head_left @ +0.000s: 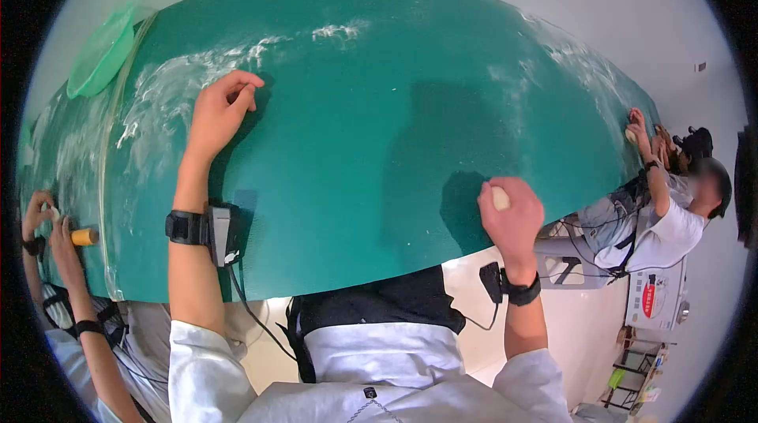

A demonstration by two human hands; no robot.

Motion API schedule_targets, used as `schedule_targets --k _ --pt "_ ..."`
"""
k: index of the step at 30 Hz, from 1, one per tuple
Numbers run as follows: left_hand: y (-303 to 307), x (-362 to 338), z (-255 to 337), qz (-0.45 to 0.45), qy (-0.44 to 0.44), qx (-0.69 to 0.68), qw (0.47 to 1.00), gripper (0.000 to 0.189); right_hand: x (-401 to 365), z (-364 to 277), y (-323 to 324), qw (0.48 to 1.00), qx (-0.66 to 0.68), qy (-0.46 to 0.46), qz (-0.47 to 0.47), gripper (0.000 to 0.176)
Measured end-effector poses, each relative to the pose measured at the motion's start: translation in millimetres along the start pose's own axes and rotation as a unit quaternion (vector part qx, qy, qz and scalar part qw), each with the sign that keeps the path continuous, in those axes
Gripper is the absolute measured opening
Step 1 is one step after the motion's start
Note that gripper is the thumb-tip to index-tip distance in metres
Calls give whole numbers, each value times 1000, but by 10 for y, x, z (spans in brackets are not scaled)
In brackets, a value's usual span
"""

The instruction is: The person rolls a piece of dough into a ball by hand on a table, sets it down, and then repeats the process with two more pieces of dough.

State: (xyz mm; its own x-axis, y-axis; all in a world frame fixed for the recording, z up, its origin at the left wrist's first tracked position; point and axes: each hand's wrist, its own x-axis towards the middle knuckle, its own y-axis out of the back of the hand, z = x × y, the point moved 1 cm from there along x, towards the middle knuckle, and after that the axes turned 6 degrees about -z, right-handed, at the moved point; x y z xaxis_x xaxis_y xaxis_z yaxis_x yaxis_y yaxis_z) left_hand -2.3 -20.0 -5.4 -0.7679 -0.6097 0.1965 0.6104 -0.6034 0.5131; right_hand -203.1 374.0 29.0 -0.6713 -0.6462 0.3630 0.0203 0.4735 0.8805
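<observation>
My right hand (pixel 517 218) is closed around a pale lump of dough (pixel 500 199), which shows between thumb and fingers over the near right edge of the green table (pixel 347 147). Over the left part of the table is my left hand (pixel 221 111), its fingers curled in and thumb pressed against them. Whatever may be in that pinch is hidden. Just beyond it, white flour (pixel 264 48) lies smeared across the tabletop. Both wrists wear black straps with small devices, and a cable runs down from each.
A green plastic basin (pixel 103 56) stands at the far left. Beside it a clear strip (pixel 106 170) crosses the table. At left, a co-worker's hands (pixel 55 226) work near a yellow cylinder (pixel 84 237). Another person (pixel 655 226) handles dough at the right edge. More flour (pixel 580 60) is smeared there.
</observation>
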Motion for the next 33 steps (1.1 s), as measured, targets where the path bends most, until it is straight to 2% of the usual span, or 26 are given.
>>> schedule_targets --k 1,3,4,6,7,9,10,13,15,17,21,23,26,29,33 --pt "12 42 21 -2 17 22 1000 16 112 38 -7 1000 -1 1 7 11" --pt "2 63 40 -7 35 44 998 16 197 111 24 988 118 -98 10 12" --pt "-7 66 7 0 23 22 1000 16 197 179 37 988 119 -94 11 12" --pt "28 13 -24 12 22 2 1000 16 150 269 61 966 198 -142 82 12" --pt "26 17 6 6 16 9 1000 16 102 220 76 967 200 -141 75 12" --pt "37 22 -4 2 10 17 1000 16 59 66 160 995 70 -10 74 11" --pt "30 23 -26 5 7 15 1000 16 52 67 108 995 60 64 53 12" --pt "19 59 -12 2 10 19 1000 16 121 39 -39 997 56 44 11 13" --pt "6 39 -1 0 20 25 999 16 189 122 -37 995 77 38 43 15" --pt "9 48 -62 19 23 15 999 17 222 121 60 990 88 -10 109 15" --pt "54 15 -17 -5 21 21 1000 15 86 13 122 990 69 17 124 15" --pt "33 44 -32 -2 15 14 1000 14 58 23 18 996 39 58 59 16" --pt "19 44 -17 0 33 15 999 14 170 108 -57 996 77 24 40 15" --pt "22 43 -18 18 34 40 998 17 161 102 2 993 57 39 99 13" --pt "28 9 -58 15 12 3 1000 16 23 -32 38 992 59 49 103 13"
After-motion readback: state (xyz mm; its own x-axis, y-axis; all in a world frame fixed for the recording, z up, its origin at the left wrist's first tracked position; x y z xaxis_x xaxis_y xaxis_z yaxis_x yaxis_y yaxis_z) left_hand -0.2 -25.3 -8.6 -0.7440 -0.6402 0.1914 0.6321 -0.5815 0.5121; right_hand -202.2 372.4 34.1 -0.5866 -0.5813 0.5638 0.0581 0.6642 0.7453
